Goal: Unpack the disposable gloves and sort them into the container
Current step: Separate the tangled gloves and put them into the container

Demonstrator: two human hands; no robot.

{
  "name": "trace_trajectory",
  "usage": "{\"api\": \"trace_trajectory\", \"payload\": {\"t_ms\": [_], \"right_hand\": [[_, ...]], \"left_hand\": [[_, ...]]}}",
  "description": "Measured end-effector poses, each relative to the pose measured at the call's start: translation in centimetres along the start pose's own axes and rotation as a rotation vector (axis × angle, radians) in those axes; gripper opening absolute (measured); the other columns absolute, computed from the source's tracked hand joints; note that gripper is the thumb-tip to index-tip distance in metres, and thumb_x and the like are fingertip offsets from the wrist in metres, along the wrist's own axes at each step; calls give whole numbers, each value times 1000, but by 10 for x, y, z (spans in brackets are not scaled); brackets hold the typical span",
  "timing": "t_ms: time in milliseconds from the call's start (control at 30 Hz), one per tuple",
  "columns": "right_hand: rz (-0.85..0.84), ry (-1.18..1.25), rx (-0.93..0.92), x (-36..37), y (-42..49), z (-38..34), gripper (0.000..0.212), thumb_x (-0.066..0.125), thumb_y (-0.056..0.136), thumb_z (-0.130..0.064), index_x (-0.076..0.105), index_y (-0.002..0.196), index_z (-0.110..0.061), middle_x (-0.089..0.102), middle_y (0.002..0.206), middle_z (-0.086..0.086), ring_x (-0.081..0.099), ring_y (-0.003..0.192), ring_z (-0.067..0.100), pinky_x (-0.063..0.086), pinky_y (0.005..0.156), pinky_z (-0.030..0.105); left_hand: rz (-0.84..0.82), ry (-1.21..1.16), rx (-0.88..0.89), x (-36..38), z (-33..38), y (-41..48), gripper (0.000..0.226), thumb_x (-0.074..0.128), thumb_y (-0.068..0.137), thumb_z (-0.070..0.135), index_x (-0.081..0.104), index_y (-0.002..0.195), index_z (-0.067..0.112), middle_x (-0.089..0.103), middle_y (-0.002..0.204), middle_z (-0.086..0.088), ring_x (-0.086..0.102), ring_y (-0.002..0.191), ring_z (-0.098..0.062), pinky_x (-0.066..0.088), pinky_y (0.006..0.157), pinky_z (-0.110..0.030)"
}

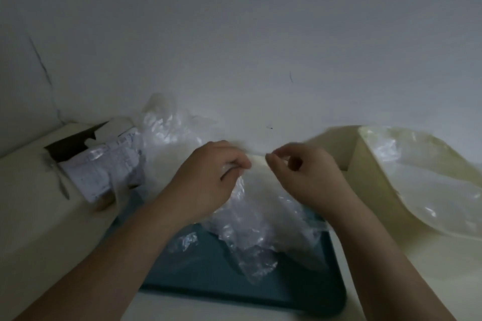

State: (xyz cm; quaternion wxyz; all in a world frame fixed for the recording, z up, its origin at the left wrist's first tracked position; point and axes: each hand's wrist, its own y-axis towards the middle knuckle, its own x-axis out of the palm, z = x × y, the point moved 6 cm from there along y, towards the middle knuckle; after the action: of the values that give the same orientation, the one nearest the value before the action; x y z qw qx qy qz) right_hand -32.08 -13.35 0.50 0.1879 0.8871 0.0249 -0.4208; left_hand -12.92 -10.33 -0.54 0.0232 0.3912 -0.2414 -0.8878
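Head view, dim and blurred by motion. The outlines of single gloves cannot be made out; they are seen only as a crumpled heap of clear film, the gloves (260, 221), lying on the far part of a blue tray (208, 276) and reaching up to both hands. The near corners of the tray are covered by the forearms. The left hand (208, 177) is held with its fingers curled, and a bunch of the film is gripped in them. The right hand (305, 177) is held just beside it, apart, with thumb and forefinger pinched together on the film's upper edge; a pale strip appears stretched between the two hands, though its edges are smeared. The cream container (370, 177) stands to the right on the bench (34, 203), cut off by the picture's edge, with more clear film (430, 185) draped in and over it. At the left an opened cardboard box (75, 143) is seen with a printed packet (109, 164) at its mouth; the print is illegible. A further clear heap (167, 128) lies against the wall (234, 34).
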Motion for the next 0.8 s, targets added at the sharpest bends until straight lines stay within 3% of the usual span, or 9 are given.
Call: {"api": "trace_trajectory", "payload": {"t_ms": [67, 200, 333, 400, 467, 533, 600, 700, 800], "right_hand": [[69, 139, -29, -12, -1, -6, 44, 58, 92, -65, 71, 120, -33, 67, 104, -15, 63, 92, 0, 55, 78, 24], [-268, 555, 91, -3, -9, -5, 62, 47, 92, -75, 77, 113, -25, 78, 111, -8, 73, 105, 9, 55, 100, 42], [-479, 869, 94, 10, -18, -4, 48, 57, 99, -51, 78, 111, -10, 77, 108, 17, 73, 102, 31, 55, 97, 47], [-439, 1003, 58, 13, -16, -6, 34, 62, 99, -27, 75, 109, 3, 74, 101, 24, 70, 90, 34, 56, 89, 45], [-396, 1092, 99, 15, -13, -3, 27, 64, 95, -15, 72, 107, 8, 72, 95, 26, 69, 84, 33, 57, 85, 45], [-386, 1102, 118, 16, -12, 1, 25, 66, 92, -12, 73, 106, 7, 71, 97, 28, 70, 85, 33, 58, 86, 45], [-380, 1116, 152, 15, -12, 5, 23, 65, 92, -10, 73, 107, 6, 70, 103, 33, 70, 89, 35, 59, 87, 45], [-425, 1072, 143, 17, -15, 1, 29, 66, 95, -13, 71, 114, 9, 65, 117, 40, 67, 101, 44, 54, 96, 53], [-382, 1018, 155, 22, -15, 1, 31, 70, 93, -21, 73, 109, 5, 71, 107, 32, 67, 89, 40, 55, 84, 49]], "left_hand": [[46, 16, 151, -10, 17, -3, 20, 70, 98, 13, 79, 102, 31, 66, 111, 20, 58, 114, -5, 44, 98, -15], [113, -22, 277, -23, 37, -14, 24, 71, 96, 9, 81, 92, 29, 61, 131, 14, 52, 133, -15, 38, 108, -15], [69, -183, 185, -17, 34, -19, 24, 73, 95, 8, 82, 92, 30, 57, 142, 17, 50, 139, -11, 38, 114, -19], [87, -215, 145, -13, 35, -19, 30, 75, 93, 7, 78, 109, 33, 52, 149, 20, 49, 140, -6, 42, 112, -19], [130, -328, -6, -11, 24, -16, 55, 79, 91, 10, 64, 131, 44, 47, 151, 27, 47, 140, 1, 46, 110, -23], [114, -655, -327, -4, 4, -16, 61, 84, 85, 26, 58, 134, 52, 54, 145, 26, 54, 133, 0, 51, 105, -34], [29, -953, -530, 9, -7, -19, 50, 88, 80, 39, 70, 127, 34, 69, 134, 5, 67, 122, -16, 56, 100, -42], [13, -924, -489, 10, -1, -20, 11, 80, 90, 17, 81, 100, 12, 79, 99, -13, 76, 95, -26, 62, 83, -36], [20, -726, -390, 6, 1, -19, 13, 73, 97, 25, 79, 97, 15, 78, 92, -9, 75, 87, -23, 63, 79, -37]]}}
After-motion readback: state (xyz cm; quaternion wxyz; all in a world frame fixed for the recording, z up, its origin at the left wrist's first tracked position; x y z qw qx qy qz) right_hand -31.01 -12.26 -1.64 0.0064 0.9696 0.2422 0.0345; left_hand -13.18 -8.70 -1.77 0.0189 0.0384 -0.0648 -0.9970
